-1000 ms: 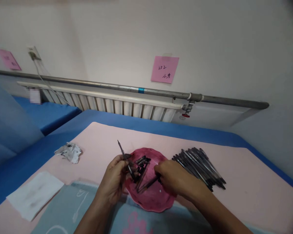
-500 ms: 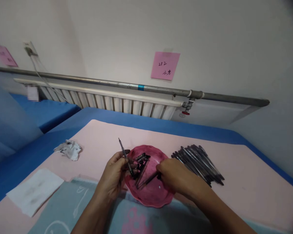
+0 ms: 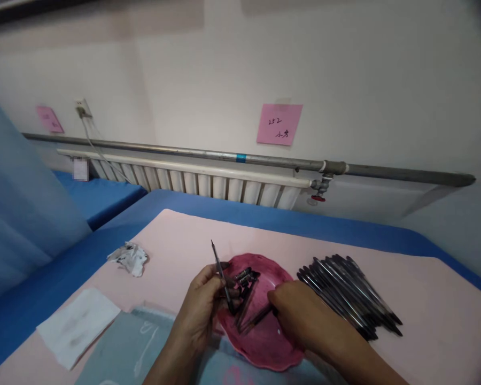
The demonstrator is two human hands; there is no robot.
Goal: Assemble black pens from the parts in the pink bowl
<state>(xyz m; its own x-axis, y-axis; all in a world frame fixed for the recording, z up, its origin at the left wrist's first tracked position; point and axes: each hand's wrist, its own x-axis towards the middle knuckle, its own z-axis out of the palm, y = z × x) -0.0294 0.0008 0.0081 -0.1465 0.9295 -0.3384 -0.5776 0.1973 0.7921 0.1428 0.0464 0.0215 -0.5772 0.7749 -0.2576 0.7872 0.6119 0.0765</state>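
Observation:
A slim pen [image 3: 222, 275] with its bare tip pointing up is gripped by my left hand [image 3: 202, 305], over the left side of a red scalloped plate [image 3: 266, 353]. Dark smudges mark the fingertips. My right hand [image 3: 299, 307] is closed above the plate's right side, around a dark pen-like stick [image 3: 261, 316] that slants down to the left; its far end is hidden in the fingers. Inside the plate lie several short black pen caps [image 3: 246, 275] and a thin tube [image 3: 246, 305]. Right of the plate, many black pens [image 3: 344, 291] lie in a pile.
A pink sheet [image 3: 417, 299] covers the blue bed [image 3: 272, 215]. On the left are a crumpled, stained tissue [image 3: 132, 259] and a folded white tissue [image 3: 78, 323]. A grey-blue patterned cloth [image 3: 132, 342] lies in front. Behind are a radiator [image 3: 220, 186] and a pipe [image 3: 192, 152].
The camera view has tilted up and turned left, so everything sits lower and farther right. Both hands keep nearly the same hold and place over the plate.

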